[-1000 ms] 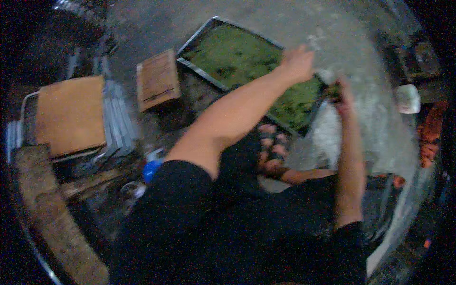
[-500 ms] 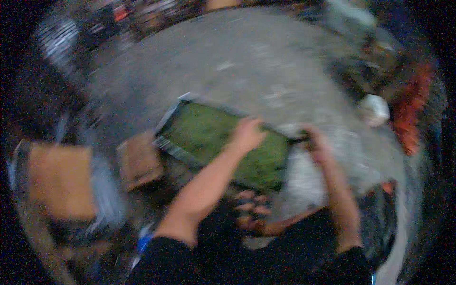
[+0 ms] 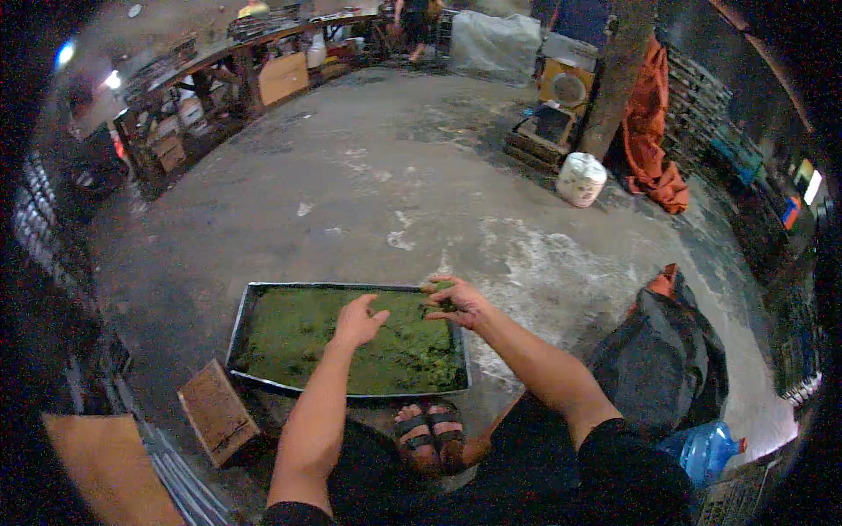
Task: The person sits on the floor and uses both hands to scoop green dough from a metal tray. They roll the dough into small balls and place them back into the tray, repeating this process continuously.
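Observation:
A shallow rectangular metal tray rests on the floor in front of me, filled with moist-looking, crumbly green material. Over its middle, my left hand has bent fingers with the thumb apart, and I see nothing in it. At the tray's far right corner, my right hand curls its fingers and thumb around a small green clump, partly hidden by the fingers. The material looks lumpier and darker on the tray's right side.
My sandalled feet are just below the tray. A wooden block sits at its left. To the right lie a black sack and a blue water bottle. Farther off are a white bundle, a post and a long bench.
The view has swung and steadied, putting the tray lower and straighter in the picture. My right hand has come from beyond the tray's right end to its far right corner.

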The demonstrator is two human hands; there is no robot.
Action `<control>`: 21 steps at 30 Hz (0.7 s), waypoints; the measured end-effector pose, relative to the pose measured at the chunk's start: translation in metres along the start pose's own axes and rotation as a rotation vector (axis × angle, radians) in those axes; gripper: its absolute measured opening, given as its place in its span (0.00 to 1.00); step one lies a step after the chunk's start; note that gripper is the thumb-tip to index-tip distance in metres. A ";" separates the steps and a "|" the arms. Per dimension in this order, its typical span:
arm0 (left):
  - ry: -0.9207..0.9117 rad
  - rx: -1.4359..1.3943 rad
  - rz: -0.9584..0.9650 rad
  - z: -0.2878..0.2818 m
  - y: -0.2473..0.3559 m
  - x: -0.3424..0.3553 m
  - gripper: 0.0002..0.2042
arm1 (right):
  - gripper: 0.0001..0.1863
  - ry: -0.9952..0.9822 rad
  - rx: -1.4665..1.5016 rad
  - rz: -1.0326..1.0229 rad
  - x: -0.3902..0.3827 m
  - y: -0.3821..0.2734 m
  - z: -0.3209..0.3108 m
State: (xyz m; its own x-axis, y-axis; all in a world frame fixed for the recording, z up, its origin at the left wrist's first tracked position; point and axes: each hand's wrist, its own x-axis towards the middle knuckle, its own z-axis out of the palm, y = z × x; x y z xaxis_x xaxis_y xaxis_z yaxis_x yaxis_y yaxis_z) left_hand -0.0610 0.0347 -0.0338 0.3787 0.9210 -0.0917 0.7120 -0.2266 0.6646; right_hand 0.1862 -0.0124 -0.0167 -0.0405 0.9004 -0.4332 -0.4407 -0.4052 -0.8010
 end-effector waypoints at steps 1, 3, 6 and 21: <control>-0.015 -0.003 -0.019 -0.002 0.001 -0.003 0.28 | 0.22 0.027 -0.009 -0.002 -0.007 -0.001 0.007; -0.019 0.003 -0.036 -0.007 -0.003 -0.005 0.28 | 0.15 0.056 0.021 -0.027 -0.010 0.001 0.019; -0.017 0.018 -0.031 -0.009 -0.009 -0.002 0.27 | 0.09 0.082 0.065 -0.053 -0.012 -0.002 0.025; -0.060 -0.111 -0.078 -0.018 -0.006 -0.017 0.21 | 0.12 0.018 -0.185 -0.119 -0.049 -0.002 0.017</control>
State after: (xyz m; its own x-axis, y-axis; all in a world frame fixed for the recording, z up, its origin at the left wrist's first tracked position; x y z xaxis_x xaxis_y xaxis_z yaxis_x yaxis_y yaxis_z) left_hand -0.0825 0.0258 -0.0225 0.3619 0.9130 -0.1885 0.6724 -0.1156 0.7311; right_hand 0.1740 -0.0528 0.0126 0.0185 0.9413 -0.3371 -0.2691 -0.3200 -0.9084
